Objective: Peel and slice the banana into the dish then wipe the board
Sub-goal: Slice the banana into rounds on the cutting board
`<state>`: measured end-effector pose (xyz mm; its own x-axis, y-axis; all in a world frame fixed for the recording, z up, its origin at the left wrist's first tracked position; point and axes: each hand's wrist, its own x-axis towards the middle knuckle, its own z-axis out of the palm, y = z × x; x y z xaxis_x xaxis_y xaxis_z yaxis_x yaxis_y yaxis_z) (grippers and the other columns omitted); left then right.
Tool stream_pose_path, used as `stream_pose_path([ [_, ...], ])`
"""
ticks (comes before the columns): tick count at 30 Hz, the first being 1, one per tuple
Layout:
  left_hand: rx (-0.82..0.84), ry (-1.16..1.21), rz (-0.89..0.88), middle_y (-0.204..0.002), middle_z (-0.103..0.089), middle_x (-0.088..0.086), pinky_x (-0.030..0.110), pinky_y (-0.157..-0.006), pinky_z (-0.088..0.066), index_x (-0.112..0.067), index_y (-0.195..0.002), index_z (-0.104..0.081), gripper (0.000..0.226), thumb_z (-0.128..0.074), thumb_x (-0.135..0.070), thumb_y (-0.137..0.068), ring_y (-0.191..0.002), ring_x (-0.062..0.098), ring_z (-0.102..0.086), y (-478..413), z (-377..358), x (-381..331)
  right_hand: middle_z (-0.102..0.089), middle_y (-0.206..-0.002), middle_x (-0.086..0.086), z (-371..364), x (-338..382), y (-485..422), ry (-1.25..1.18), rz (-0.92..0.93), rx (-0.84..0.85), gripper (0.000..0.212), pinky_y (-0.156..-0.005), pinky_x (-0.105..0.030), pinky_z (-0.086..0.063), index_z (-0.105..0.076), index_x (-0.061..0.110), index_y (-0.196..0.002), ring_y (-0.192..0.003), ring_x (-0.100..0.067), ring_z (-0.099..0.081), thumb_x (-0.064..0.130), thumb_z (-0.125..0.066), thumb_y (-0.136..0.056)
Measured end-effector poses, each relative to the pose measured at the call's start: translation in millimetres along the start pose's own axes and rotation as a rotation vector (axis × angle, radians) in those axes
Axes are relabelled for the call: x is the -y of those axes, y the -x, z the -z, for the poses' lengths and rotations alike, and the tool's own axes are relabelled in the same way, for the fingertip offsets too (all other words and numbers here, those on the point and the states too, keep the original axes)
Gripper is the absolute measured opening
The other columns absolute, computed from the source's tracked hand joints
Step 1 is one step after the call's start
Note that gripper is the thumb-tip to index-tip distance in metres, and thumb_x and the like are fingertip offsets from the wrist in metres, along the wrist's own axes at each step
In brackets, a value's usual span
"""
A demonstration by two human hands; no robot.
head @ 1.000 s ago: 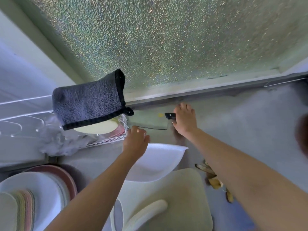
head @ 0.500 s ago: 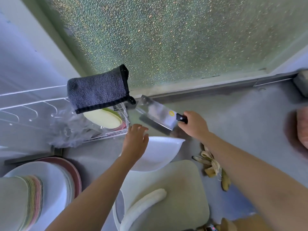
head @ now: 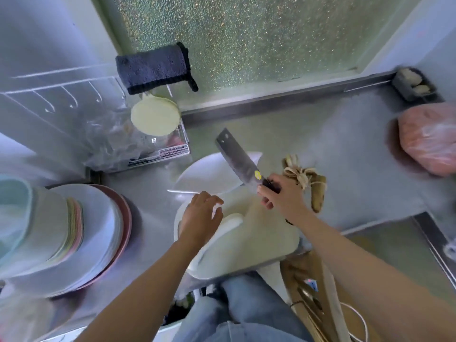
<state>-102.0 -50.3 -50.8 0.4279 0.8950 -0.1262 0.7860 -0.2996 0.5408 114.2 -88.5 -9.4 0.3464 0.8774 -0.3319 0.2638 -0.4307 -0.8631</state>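
A peeled pale banana [head: 228, 225] lies on the cream cutting board [head: 266, 238] at the counter's front edge. My left hand [head: 201, 215] rests over the banana's left part with fingers relaxed. My right hand [head: 281, 196] grips the black handle of a cleaver [head: 237, 160], whose wide blade points up and left over the white dish [head: 204, 174] behind the board. The banana peel [head: 308, 183] lies on the counter right of my right hand. A dark grey cloth [head: 153, 67] hangs on the rack at the back left.
A stack of plates [head: 74, 233] stands at the left. A wire rack with a pale round lid [head: 155, 117] and plastic bags sits at the back left. A pink bagged item [head: 429, 139] lies at the right. A small tray [head: 412, 85] sits in the far right corner.
My right hand picked the cleaver up from the back of the counter and brought it toward the board. My left hand moved from the dish's rim down onto the banana.
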Motion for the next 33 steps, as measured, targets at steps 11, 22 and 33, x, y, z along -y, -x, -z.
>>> stream_pose_path([
  [11, 0.189, -0.142, 0.119, -0.122, -0.051, 0.004, 0.036, -0.081, -0.046, -0.026, -0.132, -0.047, 0.042, -0.058, -0.026, -0.091, -0.112, 0.025, -0.05, 42, -29, 2, -0.061, -0.068, -0.014, 3, -44, 80, 0.583, 0.045, 0.046, 0.012, -0.062, -0.046, -0.05, -0.048, 0.01, -0.084, -0.061, -0.032, -0.058, 0.02, -0.053, -0.085],
  [22, 0.155, -0.101, 0.215, -0.113, -0.053, 0.008, 0.036, -0.077, -0.045, -0.022, -0.127, -0.048, 0.046, -0.061, -0.027, -0.083, -0.105, 0.029, -0.053, 45, -12, 20, -0.038, -0.055, -0.003, -9, -37, 83, 0.743, 0.097, 0.079, 0.019, -0.049, -0.033, -0.023, -0.036, 0.012, -0.073, -0.051, -0.021, -0.036, 0.019, -0.049, -0.085],
  [33, 0.154, -0.077, 0.161, -0.103, -0.056, 0.003, 0.034, -0.071, -0.048, -0.024, -0.117, -0.053, 0.04, -0.064, -0.029, -0.079, -0.097, 0.021, -0.046, 58, -17, 22, -0.061, -0.088, -0.012, -45, -53, 76, 0.824, 0.032, 0.181, 0.027, -0.067, -0.035, -0.04, -0.054, 0.008, -0.094, -0.088, -0.034, -0.059, 0.034, -0.046, -0.095],
])
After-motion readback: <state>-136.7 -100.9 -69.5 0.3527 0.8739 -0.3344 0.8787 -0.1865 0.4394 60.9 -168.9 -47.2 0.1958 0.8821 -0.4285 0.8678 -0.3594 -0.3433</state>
